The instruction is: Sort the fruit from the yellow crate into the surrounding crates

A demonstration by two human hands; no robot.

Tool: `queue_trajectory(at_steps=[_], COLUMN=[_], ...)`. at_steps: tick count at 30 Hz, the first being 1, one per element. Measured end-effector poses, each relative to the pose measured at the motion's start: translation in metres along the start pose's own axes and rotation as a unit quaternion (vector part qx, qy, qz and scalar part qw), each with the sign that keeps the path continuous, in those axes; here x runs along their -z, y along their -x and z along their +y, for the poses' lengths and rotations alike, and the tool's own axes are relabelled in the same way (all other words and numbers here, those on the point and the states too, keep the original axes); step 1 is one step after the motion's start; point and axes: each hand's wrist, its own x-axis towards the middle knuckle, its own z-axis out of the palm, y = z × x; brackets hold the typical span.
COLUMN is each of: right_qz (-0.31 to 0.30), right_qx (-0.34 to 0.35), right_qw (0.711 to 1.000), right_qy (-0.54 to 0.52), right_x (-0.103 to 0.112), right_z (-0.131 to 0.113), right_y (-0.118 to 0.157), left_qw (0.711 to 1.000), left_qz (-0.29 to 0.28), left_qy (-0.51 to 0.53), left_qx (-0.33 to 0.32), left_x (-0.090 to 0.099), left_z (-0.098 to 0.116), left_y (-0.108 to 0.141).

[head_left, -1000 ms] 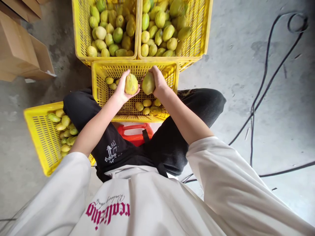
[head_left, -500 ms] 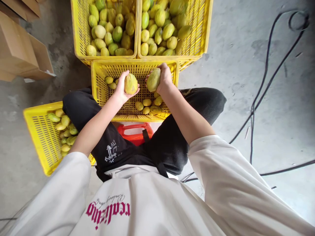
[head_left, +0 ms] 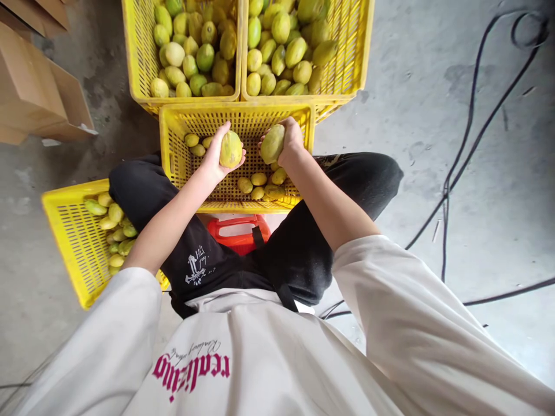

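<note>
My left hand (head_left: pixel 219 153) is wrapped round a yellow-green oval fruit (head_left: pixel 231 149), its thumb along the upper side. Across a small gap, my right hand (head_left: pixel 291 141) grips a second, greener oval fruit (head_left: pixel 272 144). Both are held above a yellow plastic crate (head_left: pixel 162 136) between my knees. Inside that crate, smaller yellow fruits (head_left: pixel 259 179) lie at the near right, and a few more (head_left: pixel 191 140) lie at the left. The kind of fruit is not certain from here.
Two yellow crates (head_left: pixel 241 58) full of similar fruit stand beyond the middle one. Another yellow crate (head_left: pixel 65 231) with fruit is at my left. Cardboard boxes (head_left: pixel 34 86) sit at far left, a red plastic thing (head_left: pixel 243 242) between my legs, black cables (head_left: pixel 466 150) on the floor at right.
My right hand has shifted slightly nearer and to the right with its fruit, which is turned a little. My left hand stays almost in place, still holding its fruit.
</note>
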Motion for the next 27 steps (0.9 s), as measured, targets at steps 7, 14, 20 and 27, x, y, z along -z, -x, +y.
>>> queue_trajectory(at_steps=[7,14,20,27], right_qz=[-0.009,-0.017,-0.047,-0.067], right_qx=[0.033,-0.046,-0.034,0.001], right_qw=[0.999,0.997,0.996,0.997], right_qy=[0.034,0.061,0.073,0.047], right_x=[0.013,0.011,0.006,0.002], right_z=[0.009,0.008,0.013,0.015], right_y=[-0.022,-0.008,0.005,0.007], left_qw=[0.997,0.999,0.998,0.996], left_qz=[0.057,0.036,0.037,0.074], left_qy=[-0.012,0.007,0.023,0.02], left_qx=[-0.052,-0.039,-0.055,-0.051], left_x=[-0.004,0.012,0.009,0.003], left_z=[0.003,0.012,0.01,0.01], left_y=[0.005,-0.014,-0.008,-0.001])
